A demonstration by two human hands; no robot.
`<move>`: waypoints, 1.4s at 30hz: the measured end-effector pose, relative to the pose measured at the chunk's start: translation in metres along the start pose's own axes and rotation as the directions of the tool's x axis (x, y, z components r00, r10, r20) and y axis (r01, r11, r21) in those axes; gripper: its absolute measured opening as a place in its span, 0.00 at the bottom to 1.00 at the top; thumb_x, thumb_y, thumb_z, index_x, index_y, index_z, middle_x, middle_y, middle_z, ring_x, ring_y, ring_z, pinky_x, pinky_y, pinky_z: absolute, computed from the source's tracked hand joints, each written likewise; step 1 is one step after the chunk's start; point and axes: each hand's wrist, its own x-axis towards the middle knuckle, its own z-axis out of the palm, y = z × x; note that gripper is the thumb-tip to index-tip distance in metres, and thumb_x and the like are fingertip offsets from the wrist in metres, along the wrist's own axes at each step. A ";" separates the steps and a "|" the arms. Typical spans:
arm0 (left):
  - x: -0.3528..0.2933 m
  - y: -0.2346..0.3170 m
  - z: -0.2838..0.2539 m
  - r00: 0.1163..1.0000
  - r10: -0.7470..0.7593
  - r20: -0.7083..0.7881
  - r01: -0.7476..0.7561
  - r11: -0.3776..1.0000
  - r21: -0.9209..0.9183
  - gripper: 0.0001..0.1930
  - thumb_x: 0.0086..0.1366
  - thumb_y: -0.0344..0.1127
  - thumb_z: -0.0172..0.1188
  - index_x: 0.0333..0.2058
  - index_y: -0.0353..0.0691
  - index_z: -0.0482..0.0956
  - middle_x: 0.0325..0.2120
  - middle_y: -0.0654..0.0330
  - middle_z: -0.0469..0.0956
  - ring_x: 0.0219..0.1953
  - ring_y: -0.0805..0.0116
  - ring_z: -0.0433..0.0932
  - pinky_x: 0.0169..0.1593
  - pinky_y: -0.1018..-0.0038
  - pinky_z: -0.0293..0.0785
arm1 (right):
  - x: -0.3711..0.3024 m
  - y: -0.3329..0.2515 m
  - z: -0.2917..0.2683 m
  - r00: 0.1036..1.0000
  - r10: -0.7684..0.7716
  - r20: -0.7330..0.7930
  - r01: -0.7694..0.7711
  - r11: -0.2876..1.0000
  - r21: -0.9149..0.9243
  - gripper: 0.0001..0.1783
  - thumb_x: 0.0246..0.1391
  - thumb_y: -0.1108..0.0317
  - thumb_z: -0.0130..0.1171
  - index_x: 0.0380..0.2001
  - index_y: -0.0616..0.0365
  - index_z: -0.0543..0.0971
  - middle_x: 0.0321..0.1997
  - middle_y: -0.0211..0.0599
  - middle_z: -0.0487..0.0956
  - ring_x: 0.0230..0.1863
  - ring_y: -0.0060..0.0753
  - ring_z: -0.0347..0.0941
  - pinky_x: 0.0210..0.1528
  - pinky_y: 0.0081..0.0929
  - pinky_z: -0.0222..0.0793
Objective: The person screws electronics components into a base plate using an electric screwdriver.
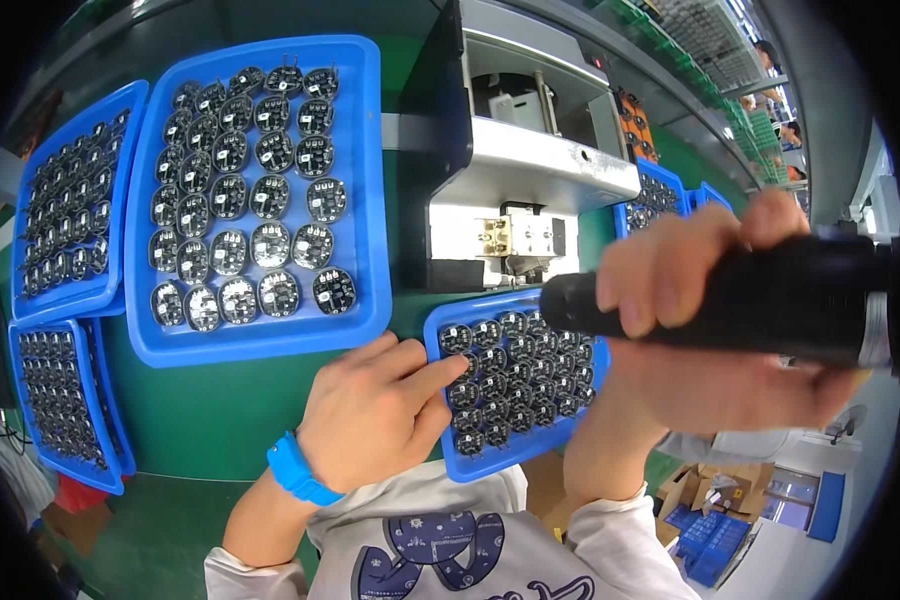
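My right hand (685, 300), raised close to the camera and blurred, is wrapped round a black tapered cylindrical tool (770, 300). The tool's narrower end points left, over the far right corner of a small blue tray (470, 468). Rows of round black circuit boards (518, 385) fill that tray. At its left rim is my left hand (380, 400), index finger stretched out to a board near the edge and the other fingers loosely bent. It appears to hold nothing. A blue band (298, 470) circles the left wrist.
A larger blue tray (365, 230) of round boards lies to the left, with more loaded trays (110, 280) at the far left. Beyond the small tray stands a metal machine (530, 160) with a fixture block (515, 236). Boxes (710, 530) are at lower right.
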 end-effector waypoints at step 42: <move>0.002 0.001 0.001 0.999 -0.033 -0.001 0.032 0.996 -0.086 0.22 0.46 0.23 0.58 0.43 0.40 0.85 0.22 0.61 0.71 0.26 0.58 0.68 0.30 0.66 0.69 | -0.075 0.043 0.031 0.978 -0.057 -0.199 0.065 0.997 0.036 0.44 0.55 0.26 0.53 0.56 0.54 0.63 0.24 0.39 0.73 0.18 0.36 0.70 0.21 0.34 0.70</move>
